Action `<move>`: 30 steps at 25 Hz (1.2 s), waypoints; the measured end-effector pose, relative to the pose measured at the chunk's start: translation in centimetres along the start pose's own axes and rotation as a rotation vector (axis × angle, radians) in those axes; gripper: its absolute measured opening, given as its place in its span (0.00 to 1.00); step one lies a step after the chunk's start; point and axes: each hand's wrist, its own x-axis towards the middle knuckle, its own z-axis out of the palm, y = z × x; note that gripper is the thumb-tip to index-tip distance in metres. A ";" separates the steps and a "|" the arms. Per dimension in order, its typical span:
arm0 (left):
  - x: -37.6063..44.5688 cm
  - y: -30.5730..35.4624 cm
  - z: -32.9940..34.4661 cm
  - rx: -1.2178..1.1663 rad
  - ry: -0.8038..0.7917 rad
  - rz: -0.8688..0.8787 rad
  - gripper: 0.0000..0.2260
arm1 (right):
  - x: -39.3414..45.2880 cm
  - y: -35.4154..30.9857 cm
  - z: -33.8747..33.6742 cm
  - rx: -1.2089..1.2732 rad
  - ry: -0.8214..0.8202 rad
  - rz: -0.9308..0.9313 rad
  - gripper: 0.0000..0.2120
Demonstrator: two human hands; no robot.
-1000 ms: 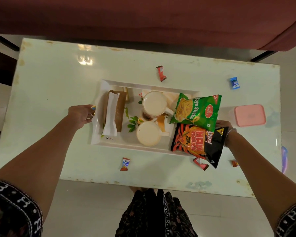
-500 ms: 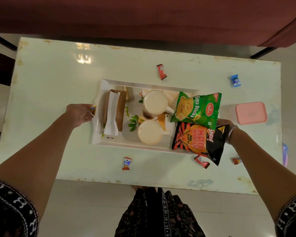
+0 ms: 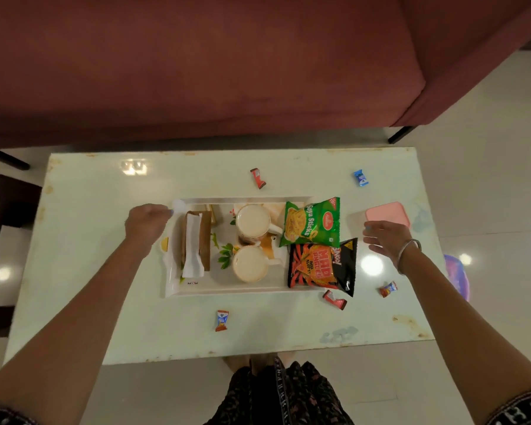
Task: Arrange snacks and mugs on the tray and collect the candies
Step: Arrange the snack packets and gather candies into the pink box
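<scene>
Left hand (image 3: 146, 222) grips tray (image 3: 227, 291) corner; right hand (image 3: 387, 237) open, empty.

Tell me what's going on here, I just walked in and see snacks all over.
A person stands over a table, setting up a white tray. It already holds two mugs, a tissue holder and two snack packets. The left hand is at the tray's left rim; the right hand hovers open, off the tray, beside a pink box. Five wrapped candies lie loose on the table, uncollected.
</scene>
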 end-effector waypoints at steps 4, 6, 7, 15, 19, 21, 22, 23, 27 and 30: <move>-5.8 3.5 4.6 0.084 -0.084 0.119 0.14 | -2.9 -0.6 -1.1 -0.106 0.059 -0.151 0.14; -8.4 4.7 7.3 0.065 -0.161 0.148 0.13 | -3.9 -0.9 -1.7 -0.180 0.095 -0.172 0.13; -9.7 5.2 8.8 0.041 -0.195 0.160 0.13 | -4.2 -1.1 -2.2 -0.198 0.119 -0.172 0.13; -17.1 6.0 22.3 -0.160 -0.411 0.109 0.08 | -1.4 -0.2 -6.4 -0.347 0.089 -0.203 0.24; -19.2 6.2 29.4 -0.245 -0.438 0.019 0.10 | 1.9 1.2 -7.8 -0.550 0.020 -0.266 0.34; -19.6 6.1 32.0 -0.270 -0.415 -0.024 0.09 | 3.5 1.7 -7.9 -0.594 0.019 -0.303 0.34; -19.7 6.0 33.0 -0.271 -0.400 -0.039 0.08 | 4.3 2.0 -7.9 -0.616 0.025 -0.319 0.33; -19.7 5.8 33.8 -0.271 -0.388 -0.049 0.07 | 5.0 2.2 -7.9 -0.645 0.027 -0.330 0.33; -18.9 5.4 35.3 -0.282 -0.331 -0.047 0.08 | 7.2 1.8 -6.9 -0.821 -0.035 -0.334 0.38; -18.6 5.4 36.2 -0.321 -0.275 -0.027 0.06 | 8.4 1.2 -5.7 -0.923 -0.073 -0.332 0.43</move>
